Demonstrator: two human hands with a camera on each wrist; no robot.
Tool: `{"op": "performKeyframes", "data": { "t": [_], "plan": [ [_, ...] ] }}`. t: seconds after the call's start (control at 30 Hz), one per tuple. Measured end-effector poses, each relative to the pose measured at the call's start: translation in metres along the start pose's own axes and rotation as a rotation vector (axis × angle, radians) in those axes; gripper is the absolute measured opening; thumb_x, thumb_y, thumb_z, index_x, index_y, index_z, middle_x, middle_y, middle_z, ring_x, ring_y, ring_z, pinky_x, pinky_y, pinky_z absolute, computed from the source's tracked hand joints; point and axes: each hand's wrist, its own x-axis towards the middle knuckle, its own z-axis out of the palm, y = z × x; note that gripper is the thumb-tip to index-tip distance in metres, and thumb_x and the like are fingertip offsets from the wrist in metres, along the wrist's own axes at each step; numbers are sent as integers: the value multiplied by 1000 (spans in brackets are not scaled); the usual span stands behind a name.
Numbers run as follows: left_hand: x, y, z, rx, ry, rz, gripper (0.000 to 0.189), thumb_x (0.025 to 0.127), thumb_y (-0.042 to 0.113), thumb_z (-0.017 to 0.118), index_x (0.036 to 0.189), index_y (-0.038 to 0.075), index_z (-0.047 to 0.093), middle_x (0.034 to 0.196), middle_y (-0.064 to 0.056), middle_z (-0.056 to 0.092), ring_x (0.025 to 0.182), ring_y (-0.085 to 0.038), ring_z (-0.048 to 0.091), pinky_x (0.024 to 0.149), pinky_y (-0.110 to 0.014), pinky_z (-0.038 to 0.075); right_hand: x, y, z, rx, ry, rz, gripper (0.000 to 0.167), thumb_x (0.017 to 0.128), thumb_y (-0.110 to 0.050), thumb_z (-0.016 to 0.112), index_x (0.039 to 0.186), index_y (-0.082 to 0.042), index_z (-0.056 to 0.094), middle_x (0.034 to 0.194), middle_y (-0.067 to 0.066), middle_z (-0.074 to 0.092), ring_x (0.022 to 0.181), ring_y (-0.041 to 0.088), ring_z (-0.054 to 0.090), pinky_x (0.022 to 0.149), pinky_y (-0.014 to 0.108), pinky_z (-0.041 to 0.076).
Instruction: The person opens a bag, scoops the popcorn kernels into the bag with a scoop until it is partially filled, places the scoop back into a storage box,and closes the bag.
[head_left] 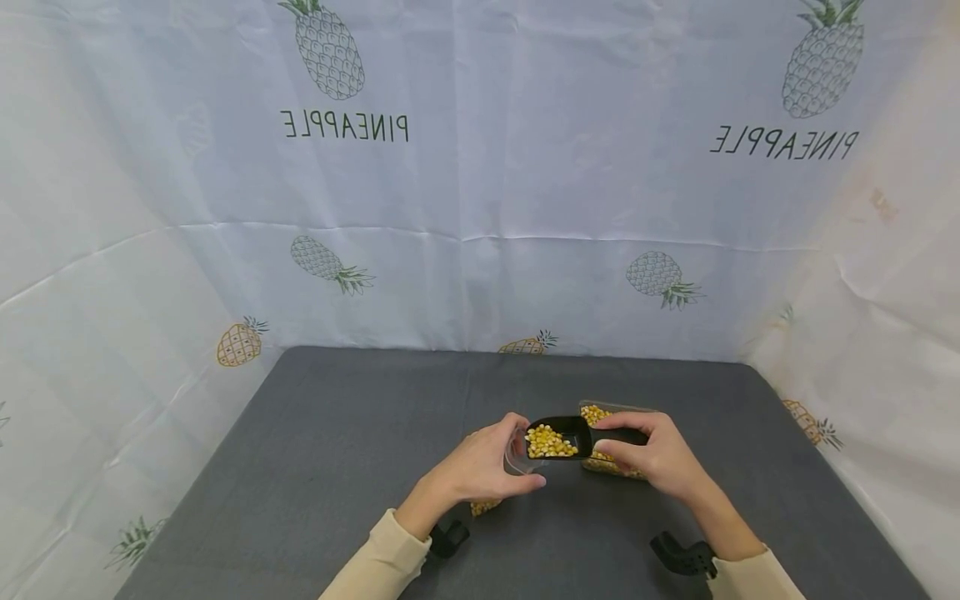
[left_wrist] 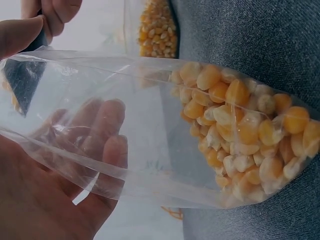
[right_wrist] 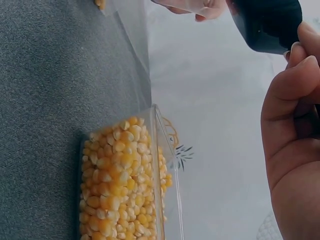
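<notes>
A clear plastic bag [left_wrist: 145,175] hangs from my left hand [head_left: 476,468], its thumb and fingers curved around the upper part. Corn kernels [left_wrist: 245,135] fill the bag's lower end, which is near or on the table. My right hand [head_left: 663,458] grips the handle of a black scoop [head_left: 581,429]. Yellow kernels [head_left: 550,442] lie in the scoop, whose front end is at the bag's mouth, between the left thumb and fingers. Just below the right hand, a clear box [right_wrist: 159,150] holds many more corn kernels; the hand partly covers it in the head view.
A dark grey table [head_left: 360,433] lies under everything. Behind it and at both sides hangs a pale curtain [head_left: 465,167] printed with pineapples. Black straps [head_left: 684,557] sit at both wrists, by the light sleeves.
</notes>
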Motion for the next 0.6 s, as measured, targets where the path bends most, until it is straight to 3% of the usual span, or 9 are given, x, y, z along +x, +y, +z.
{"op": "performKeyframes", "data": {
  "t": [0.2, 0.6],
  "plan": [
    [1, 0, 0, 9, -8, -7, 68, 88, 49, 75, 139, 11, 49, 99, 11, 57, 78, 0, 55, 69, -22, 49, 3, 1, 2, -6, -22, 13, 22, 94, 1, 69, 116, 7, 70, 60, 14, 55, 47, 24, 48, 48, 38, 49],
    [1, 1, 0, 21, -25, -10, 69, 87, 50, 75, 139, 11, 49, 98, 10, 56, 80, -1, 54, 68, -22, 48, 8, -5, 2, -96, -59, 123, 28, 95, -12, 73, 119, 2, 70, 61, 10, 59, 48, 25, 52, 50, 37, 50]
  ]
}}
